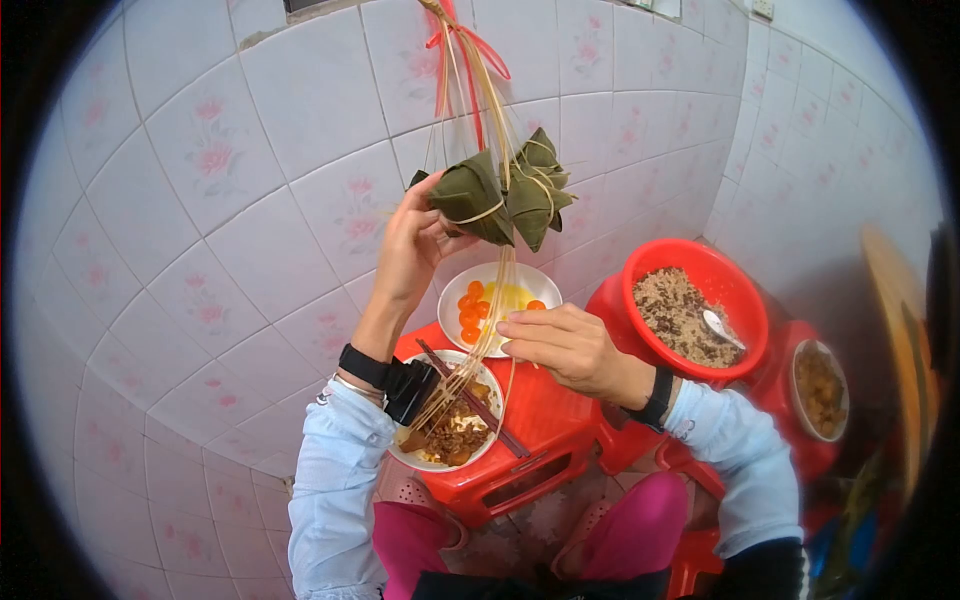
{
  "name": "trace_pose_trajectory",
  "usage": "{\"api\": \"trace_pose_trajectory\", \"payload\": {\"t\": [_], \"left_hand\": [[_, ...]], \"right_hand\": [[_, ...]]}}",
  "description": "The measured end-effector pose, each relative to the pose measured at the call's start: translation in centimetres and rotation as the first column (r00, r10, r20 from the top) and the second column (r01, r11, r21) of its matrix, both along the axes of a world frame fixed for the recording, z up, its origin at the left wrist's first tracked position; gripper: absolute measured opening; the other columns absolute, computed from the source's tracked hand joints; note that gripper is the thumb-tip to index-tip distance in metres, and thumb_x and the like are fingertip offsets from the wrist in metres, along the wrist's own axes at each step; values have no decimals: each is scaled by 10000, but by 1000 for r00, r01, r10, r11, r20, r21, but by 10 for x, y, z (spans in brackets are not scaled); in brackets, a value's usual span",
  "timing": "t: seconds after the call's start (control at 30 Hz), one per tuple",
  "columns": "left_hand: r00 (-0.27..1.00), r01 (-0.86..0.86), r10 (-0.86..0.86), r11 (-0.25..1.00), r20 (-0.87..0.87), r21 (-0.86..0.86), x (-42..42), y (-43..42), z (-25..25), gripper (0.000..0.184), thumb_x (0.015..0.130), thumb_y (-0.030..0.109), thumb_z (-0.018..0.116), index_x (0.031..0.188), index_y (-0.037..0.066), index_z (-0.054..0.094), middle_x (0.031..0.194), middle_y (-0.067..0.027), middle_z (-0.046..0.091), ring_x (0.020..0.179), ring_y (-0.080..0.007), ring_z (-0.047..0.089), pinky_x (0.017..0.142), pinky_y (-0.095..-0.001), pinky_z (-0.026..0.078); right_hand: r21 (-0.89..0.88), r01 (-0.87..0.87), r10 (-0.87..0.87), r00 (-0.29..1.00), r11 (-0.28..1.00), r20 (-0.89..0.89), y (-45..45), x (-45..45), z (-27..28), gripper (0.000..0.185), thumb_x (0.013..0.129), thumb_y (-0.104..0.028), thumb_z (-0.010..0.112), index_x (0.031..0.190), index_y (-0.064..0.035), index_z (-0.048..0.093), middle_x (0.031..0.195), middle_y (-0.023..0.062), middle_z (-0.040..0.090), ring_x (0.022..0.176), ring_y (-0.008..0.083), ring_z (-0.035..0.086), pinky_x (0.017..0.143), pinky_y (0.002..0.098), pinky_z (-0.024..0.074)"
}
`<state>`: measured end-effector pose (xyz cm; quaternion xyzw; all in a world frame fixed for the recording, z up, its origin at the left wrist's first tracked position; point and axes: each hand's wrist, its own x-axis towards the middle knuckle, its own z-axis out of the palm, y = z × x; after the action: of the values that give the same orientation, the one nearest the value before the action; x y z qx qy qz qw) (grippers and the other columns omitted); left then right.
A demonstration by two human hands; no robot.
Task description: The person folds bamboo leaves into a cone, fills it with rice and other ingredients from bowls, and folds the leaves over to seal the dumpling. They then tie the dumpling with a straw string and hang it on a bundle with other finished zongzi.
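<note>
My left hand (418, 240) is raised and holds a green leaf-wrapped dumpling (470, 198) tied with a pale strand. Beside it hang more leaf-wrapped dumplings (538, 190) from a bundle of straw strands (478, 60) with a red ribbon (480, 125). Long loose strands (502, 285) trail down from the dumplings over the bowls. Lower and to the right, my right hand (560, 345) has its fingers pinched beside those strands; what lies between the fingertips is too small to make out.
A white plate (540, 290) with orange yolks and a bowl (480, 455) of brown filling with chopsticks (505, 435) stand on a red stool (535, 430). At right are a red basin (755, 300) of rice mix with a white spoon (722, 330), and another bowl (822, 392). Tiled wall (290, 230) behind.
</note>
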<state>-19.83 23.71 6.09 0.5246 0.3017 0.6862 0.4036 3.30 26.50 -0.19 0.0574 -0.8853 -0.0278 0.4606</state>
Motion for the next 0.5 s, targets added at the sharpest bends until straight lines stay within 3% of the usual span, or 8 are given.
{"api": "trace_pose_trajectory", "payload": {"t": [0.13,0.27,0.37,0.43,0.5], "left_hand": [[988,112,-119,991,98,72,-5,-4,-16,595,851,263,477,1397,86,321,1344,-129,460,1166,-283,517,934,-499,463],[970,166,-179,982,167,86,3,-10,-17,636,855,335,533,1405,107,310,1341,-125,459,1178,-284,502,933,-511,461],[990,106,-112,991,84,76,11,-5,-17,640,870,400,568,1388,106,336,1304,-103,491,1163,-275,514,933,-504,462],[991,14,-4,997,134,-74,17,-2,-14,589,884,427,569,1341,94,404,1230,-80,543,1135,-252,529,941,-506,457],[990,-30,45,993,132,-111,14,1,-11,527,898,421,554,1299,93,459,1182,-68,569,1102,-230,543,920,-481,465]], "right_hand": [[-1,28,-28,999,1000,16,-3,12,6,207,740,-31,629,931,-94,673,1086,35,667,1024,171,623,725,293,482],[-31,46,-47,998,998,-52,-5,19,4,177,744,-45,640,910,-98,674,1063,32,676,996,172,638,709,290,480],[-48,56,-59,997,997,-46,-16,22,8,166,749,-54,646,904,-102,675,1051,31,681,980,171,644,705,289,479],[-55,47,-50,997,997,-59,-17,19,6,167,752,-55,645,910,-103,674,1050,33,681,982,171,643,705,288,478],[-61,32,-37,997,998,-72,-17,18,6,169,756,-56,644,915,-103,673,1050,34,681,983,170,643,704,288,478]]}}
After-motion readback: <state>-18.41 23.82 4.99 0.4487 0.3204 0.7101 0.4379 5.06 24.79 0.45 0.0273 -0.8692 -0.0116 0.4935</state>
